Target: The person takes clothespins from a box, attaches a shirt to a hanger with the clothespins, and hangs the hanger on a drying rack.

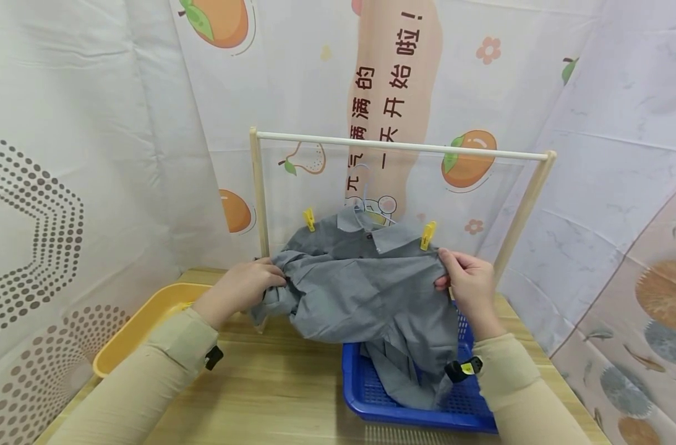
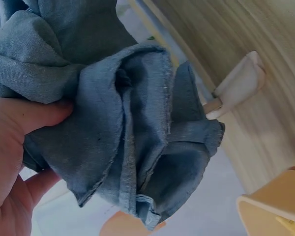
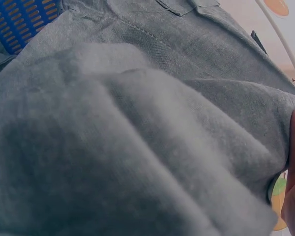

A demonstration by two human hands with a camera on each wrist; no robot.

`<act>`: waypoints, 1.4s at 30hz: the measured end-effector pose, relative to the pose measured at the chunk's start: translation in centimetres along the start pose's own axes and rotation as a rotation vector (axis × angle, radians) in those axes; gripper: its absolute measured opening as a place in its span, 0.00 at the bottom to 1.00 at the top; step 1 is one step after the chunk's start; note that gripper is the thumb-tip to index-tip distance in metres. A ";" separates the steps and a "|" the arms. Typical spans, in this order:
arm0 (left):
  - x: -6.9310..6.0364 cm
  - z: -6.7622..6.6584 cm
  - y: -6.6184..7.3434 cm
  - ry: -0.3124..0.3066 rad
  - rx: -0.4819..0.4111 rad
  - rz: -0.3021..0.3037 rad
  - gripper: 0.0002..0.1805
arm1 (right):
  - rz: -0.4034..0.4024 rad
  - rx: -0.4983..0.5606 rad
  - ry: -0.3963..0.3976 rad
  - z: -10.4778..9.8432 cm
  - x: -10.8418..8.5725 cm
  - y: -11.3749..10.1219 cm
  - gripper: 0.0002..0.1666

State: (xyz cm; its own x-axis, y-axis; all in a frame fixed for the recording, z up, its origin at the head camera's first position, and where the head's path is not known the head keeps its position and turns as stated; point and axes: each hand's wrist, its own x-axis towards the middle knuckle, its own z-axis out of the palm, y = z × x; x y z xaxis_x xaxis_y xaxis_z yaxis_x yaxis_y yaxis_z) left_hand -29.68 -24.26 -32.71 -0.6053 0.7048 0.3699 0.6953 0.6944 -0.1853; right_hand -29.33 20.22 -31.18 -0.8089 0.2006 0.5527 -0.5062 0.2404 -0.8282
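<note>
A grey collared shirt [image 1: 365, 290] is spread between my two hands in the head view, on a pale hanger [image 1: 365, 188] whose hook appears below the rod. Two yellow clothespins, a left one [image 1: 310, 220] and a right one [image 1: 428, 236], sit at its shoulders. My left hand [image 1: 251, 283] grips bunched cloth at the left side; the left wrist view shows thumb and fingers around the folded fabric [image 2: 137, 123]. At the right shoulder edge, my right hand [image 1: 470, 281] pinches the cloth. Lower folds of the shirt hang into a blue basket [image 1: 354, 395].
A wooden rack with a white rod [image 1: 404, 146] stands behind the shirt. On the left of the wooden table [image 1: 254, 383] is a yellow bin [image 1: 143, 318], with yellow items inside. Printed curtains [image 1: 299, 80] enclose the back and sides.
</note>
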 end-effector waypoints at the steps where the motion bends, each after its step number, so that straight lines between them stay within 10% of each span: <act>1: -0.1 0.1 0.0 -0.006 0.002 0.002 0.26 | 0.002 -0.005 0.001 0.1 0.0 0.0 0.19; 27: -2.1 1.3 -0.7 -0.167 0.013 -0.087 0.21 | 0.037 -0.015 0.029 1.2 -0.1 0.2 0.26; 42: -2.2 0.5 -0.9 -0.091 0.011 -0.083 0.19 | 0.105 0.062 0.054 1.3 0.4 0.0 0.23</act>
State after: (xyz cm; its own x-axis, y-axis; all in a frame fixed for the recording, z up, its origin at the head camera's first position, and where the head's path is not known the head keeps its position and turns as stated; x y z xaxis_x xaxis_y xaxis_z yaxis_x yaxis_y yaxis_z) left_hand -29.19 -26.36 -33.81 -0.6937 0.6545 0.3006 0.6370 0.7523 -0.1679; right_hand -30.05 19.07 -31.09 -0.8420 0.2730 0.4653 -0.4384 0.1562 -0.8851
